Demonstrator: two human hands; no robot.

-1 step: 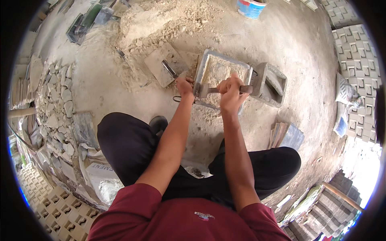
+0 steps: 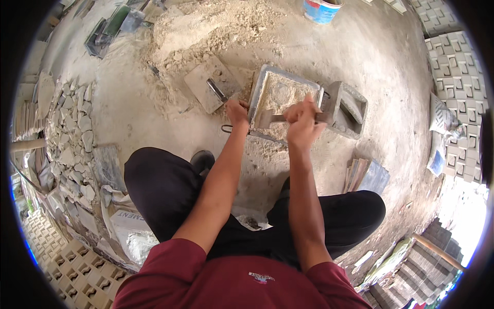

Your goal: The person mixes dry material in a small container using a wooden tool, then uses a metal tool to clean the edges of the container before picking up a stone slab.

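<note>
A square grey mould frame [image 2: 263, 78] filled with pale, dry powder [image 2: 280, 92] lies on the ground before me. My left hand [image 2: 237, 113] is closed at its left side, with the fingers curled against the rim. My right hand [image 2: 303, 122] is wrapped round a scraper-like tool [image 2: 264, 119] with a flat blade and a bar handle, held level over the near part of the powder. A dark, shiny rod-like handle [image 2: 216, 90] lies on a square board [image 2: 198, 80] beside my left hand.
A grey open box [image 2: 335, 100] with a slab inside stands right of the frame. Loose powder [image 2: 206, 31] is heaped beyond. A blue bucket [image 2: 321, 13] stands far off, broken pieces [image 2: 69, 116] lie left, and thin plates [image 2: 373, 176] lie near my right knee.
My right hand and the tool have shifted slightly to the right, and the blade has moved off the frame's left rim onto the powder. My left hand has barely moved.
</note>
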